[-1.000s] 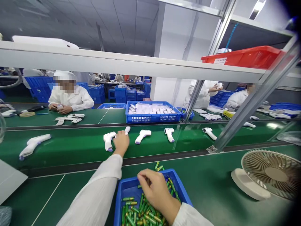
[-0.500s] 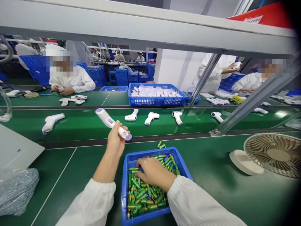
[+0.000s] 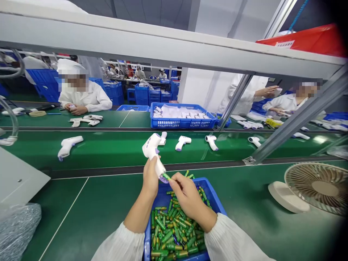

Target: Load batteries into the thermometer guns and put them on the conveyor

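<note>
My left hand is closed round the handle of a white and purple infrared thermometer, its head tilted up and away from me. The purple flap at the handle's lower end hangs open. My right hand pinches a green battery, whose far end is at the opening in the handle; how deep it sits I cannot tell. Below both hands stands a blue bin holding many loose green batteries, a few of them blue.
More thermometers lie on the green conveyor belt ahead. A blue basket of white parts stands beyond it. To the right are a fan and a slanted metal post. A bubble-wrapped bundle lies left. Co-workers sit across the belt.
My right hand has come up out of the bin with a battery and met the handle's end. My left hand has moved right and turned the thermometer more upright. The belt's thermometers have shifted right.
</note>
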### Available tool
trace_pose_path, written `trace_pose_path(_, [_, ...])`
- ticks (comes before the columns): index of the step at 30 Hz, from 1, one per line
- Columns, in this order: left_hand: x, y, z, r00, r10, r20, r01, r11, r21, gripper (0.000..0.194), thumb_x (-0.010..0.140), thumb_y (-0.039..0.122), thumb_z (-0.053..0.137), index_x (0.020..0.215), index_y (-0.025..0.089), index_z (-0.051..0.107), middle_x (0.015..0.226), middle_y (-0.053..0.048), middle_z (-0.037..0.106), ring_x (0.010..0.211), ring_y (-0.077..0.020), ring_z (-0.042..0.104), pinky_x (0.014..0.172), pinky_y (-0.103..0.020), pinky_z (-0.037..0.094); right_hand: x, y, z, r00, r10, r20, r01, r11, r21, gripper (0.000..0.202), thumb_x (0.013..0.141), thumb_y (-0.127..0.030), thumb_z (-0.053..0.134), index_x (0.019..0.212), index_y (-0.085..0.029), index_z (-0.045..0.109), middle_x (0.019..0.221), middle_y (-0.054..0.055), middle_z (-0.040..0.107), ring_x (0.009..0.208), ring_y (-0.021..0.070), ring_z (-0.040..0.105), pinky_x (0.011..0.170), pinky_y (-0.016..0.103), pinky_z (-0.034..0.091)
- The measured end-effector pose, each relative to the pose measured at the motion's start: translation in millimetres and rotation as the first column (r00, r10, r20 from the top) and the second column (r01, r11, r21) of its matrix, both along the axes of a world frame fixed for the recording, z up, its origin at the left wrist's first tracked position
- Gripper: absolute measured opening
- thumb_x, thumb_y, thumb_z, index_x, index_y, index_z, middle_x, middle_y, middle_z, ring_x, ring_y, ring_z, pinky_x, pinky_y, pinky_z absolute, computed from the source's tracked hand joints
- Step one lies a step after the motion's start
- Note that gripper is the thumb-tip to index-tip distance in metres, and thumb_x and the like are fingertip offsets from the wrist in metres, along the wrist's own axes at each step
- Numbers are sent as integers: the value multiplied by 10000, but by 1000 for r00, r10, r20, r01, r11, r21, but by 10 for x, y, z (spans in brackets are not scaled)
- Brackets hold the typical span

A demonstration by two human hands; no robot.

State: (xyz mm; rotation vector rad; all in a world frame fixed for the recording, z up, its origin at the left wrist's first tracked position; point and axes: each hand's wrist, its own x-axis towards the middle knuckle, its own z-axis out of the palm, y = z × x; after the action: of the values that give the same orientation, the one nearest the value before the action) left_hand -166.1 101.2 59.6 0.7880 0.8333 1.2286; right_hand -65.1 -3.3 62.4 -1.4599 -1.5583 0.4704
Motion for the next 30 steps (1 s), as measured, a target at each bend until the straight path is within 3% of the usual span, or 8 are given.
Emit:
trace_pose_path(10, [44,-106,-17,991,-73,-110,80,995,54,338,773,442,687,917,138,655,650,6,515,547,-94,450,492,-197,340,12,42,-55,995,-70,-65,67,996,-55,340,928,-404,541,664,-196,490,570,-54,440,533,114,408,518,232,288])
trace_pose_path(13, [28,-115,76,970,-225,93,233,969,-87,325,822,446,624,911,134,616,583,19,479,441,-77,385,411,-194,289,24,38,-88,991,-43,-129,33,996,-82,443,991,-428,390,622,-194,464,556,-42,434,527,118,421,512,236,309])
trace_pose_path(16, [-51,-33,128,890,-248,382,340,920,-193,264,900,395,492,834,146,549,536,46,403,354,-50,265,344,-178,209,-27,4,-139,991,19,130,1,988,-154,390,995,-339,398,657,-188,520,585,-25,517,549,132,483,545,252,336])
trace_pose_path(19, [-134,65,106,842,-201,501,365,896,-254,259,936,325,411,795,138,520,544,50,384,326,-32,205,315,-171,165,-154,-5,-207,828,254,500,-167,963,-213,59,881,-218,579,854,-191,624,797,19,655,690,181,587,617,278,388])
trace_pose_path(22, [-160,98,70,834,-175,523,355,897,-265,261,947,304,394,799,132,523,547,47,384,320,-33,221,311,-171,172,-280,25,-243,588,395,706,-293,917,-270,129,827,-98,569,933,-154,616,898,76,668,764,219,609,630,300,426])
trace_pose_path(25, [-148,80,68,845,-137,517,316,908,-276,253,947,306,403,806,135,524,543,46,394,318,-37,236,308,-171,167,-277,38,-184,468,450,761,-326,888,-324,160,794,-44,548,923,-125,597,879,96,659,714,217,599,588,303,434])
trace_pose_path(27, [-134,69,72,855,-106,508,287,912,-293,258,950,310,400,806,134,523,538,43,408,316,-36,240,309,-170,166,-177,37,-74,509,465,725,-361,879,-310,185,817,-65,544,980,-135,597,895,82,656,732,214,600,615,307,447])
trace_pose_path(30, [-107,69,54,869,-80,488,264,910,-321,285,959,329,391,801,130,522,517,42,419,305,-33,233,307,-165,155,21,105,145,753,363,549,-358,926,-121,299,929,-105,437,1183,-206,559,919,45,645,809,202,597,704,323,459])
